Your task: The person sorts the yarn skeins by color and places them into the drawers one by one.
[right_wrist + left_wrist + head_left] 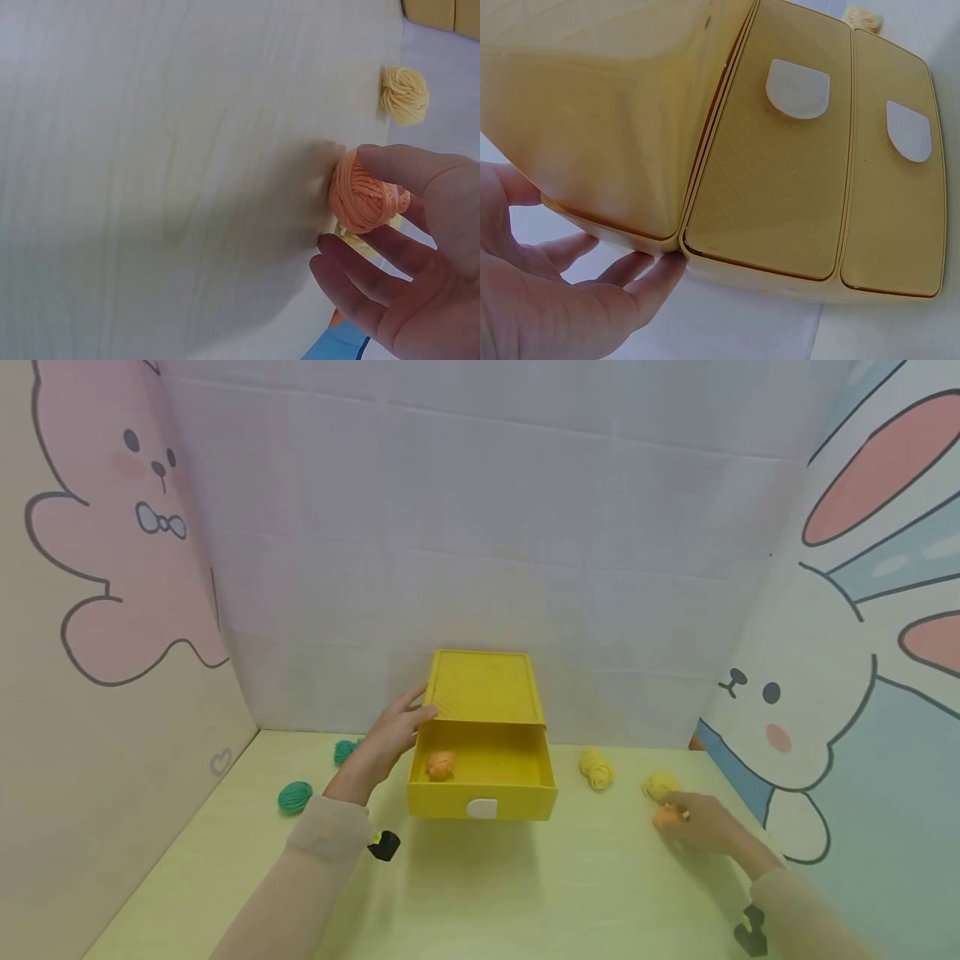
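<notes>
A yellow drawer box (pixel 486 687) stands with its top drawer (pixel 480 810) pulled out. Inside that drawer, at the left, lies an orange yarn ball (pixel 440 765). My left hand (pixel 385 741) rests against the box's left side; in the left wrist view its fingertips (pixel 664 274) touch the casing beside the top drawer. Over at the right, my right hand (pixel 703 823) pinches another orange yarn ball (pixel 364 196) between thumb and fingers, low over the table. A yellow yarn ball (pixel 660 786) lies just behind it, partly hidden by the fingers in the right wrist view.
Another yellow yarn ball (pixel 596 769) lies right of the box. Two green yarn balls, one nearer (pixel 295 797) and one farther (pixel 346 751), are left of it. Two lower drawers with white handles (pixel 798 89) are closed. Printed walls enclose the table (pixel 600 893) on three sides.
</notes>
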Motion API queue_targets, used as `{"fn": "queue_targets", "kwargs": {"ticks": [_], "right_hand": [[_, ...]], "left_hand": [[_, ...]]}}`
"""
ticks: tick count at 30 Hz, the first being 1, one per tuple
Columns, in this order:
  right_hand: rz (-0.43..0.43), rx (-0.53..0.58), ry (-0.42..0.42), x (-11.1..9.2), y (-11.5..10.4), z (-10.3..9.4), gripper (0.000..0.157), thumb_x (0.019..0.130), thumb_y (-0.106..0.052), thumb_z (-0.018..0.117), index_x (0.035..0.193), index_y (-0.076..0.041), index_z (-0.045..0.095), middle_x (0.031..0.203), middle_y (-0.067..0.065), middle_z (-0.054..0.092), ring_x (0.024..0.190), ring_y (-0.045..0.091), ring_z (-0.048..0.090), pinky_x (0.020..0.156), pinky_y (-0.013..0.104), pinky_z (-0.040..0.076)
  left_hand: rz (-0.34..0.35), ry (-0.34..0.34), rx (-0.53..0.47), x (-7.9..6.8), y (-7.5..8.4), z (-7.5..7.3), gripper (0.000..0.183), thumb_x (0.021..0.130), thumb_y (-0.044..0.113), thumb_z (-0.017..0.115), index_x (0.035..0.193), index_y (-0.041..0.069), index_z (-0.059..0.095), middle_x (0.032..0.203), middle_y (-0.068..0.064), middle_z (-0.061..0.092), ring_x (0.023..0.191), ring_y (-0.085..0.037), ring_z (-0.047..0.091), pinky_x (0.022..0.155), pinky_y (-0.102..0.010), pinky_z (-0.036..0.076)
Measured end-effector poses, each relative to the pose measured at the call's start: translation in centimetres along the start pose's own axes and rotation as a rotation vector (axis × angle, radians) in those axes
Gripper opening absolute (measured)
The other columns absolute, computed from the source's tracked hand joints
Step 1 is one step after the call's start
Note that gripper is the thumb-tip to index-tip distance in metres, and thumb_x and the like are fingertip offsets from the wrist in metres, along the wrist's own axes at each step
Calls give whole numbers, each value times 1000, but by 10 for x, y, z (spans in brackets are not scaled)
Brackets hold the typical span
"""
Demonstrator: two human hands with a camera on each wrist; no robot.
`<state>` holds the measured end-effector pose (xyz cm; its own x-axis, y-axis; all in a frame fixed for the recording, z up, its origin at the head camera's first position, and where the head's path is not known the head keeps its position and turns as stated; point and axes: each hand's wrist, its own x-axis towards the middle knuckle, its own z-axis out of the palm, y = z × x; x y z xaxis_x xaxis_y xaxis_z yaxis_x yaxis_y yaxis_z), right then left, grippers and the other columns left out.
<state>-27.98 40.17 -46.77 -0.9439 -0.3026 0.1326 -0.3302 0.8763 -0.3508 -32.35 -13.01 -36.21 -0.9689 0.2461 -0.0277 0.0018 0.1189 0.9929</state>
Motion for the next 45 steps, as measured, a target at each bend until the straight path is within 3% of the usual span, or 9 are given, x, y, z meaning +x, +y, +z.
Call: {"fn": "queue_targets", "kwargs": {"ticks": [12, 18, 26, 30, 36, 45], "right_hand": [[28, -31, -29, 0, 5, 1, 36, 96, -21, 77, 121, 4, 73, 95, 13, 74, 83, 26, 67, 72, 48, 58], [36, -35, -48, -2, 5, -5, 37, 94, -20, 77, 122, 4, 73, 91, 8, 71, 79, 22, 63, 69, 44, 55], [-25, -68, -18, 4, -5, -22, 30, 88, -20, 84, 109, -2, 76, 95, 11, 75, 82, 27, 70, 70, 46, 59], [-69, -59, 14, 8, -22, -35, 31, 85, -20, 86, 110, -5, 77, 100, 11, 77, 84, 27, 71, 70, 43, 60], [-194, -80, 93, 21, -59, -57, 23, 84, -15, 87, 104, -9, 79, 86, -3, 74, 75, 15, 68, 68, 34, 55], [-223, -66, 4, 39, -127, -89, 26, 90, -16, 84, 114, -8, 77, 102, 1, 76, 89, 21, 70, 76, 42, 61]], "left_hand": [[17, -4, -6, -1, 1, 3, 68, 112, 33, 53, 172, 27, 21, 173, -12, 28, 159, -36, 29, 128, -61, 25], [9, 8, -2, 0, 0, 5, 68, 112, 33, 54, 172, 26, 22, 173, -12, 28, 159, -36, 29, 128, -61, 25], [17, 3, -5, 1, 0, 5, 67, 112, 33, 54, 171, 27, 22, 173, -11, 28, 159, -36, 28, 128, -62, 25], [0, 11, 0, 2, 1, 7, 68, 111, 34, 55, 171, 28, 23, 173, -13, 28, 159, -36, 28, 128, -62, 25], [1, 7, -2, 2, 0, 7, 69, 111, 35, 55, 171, 28, 22, 173, -12, 28, 159, -36, 28, 128, -62, 25], [10, -5, -4, 1, 0, 6, 69, 112, 35, 54, 172, 27, 21, 174, -11, 26, 160, -35, 27, 128, -61, 25]]}}
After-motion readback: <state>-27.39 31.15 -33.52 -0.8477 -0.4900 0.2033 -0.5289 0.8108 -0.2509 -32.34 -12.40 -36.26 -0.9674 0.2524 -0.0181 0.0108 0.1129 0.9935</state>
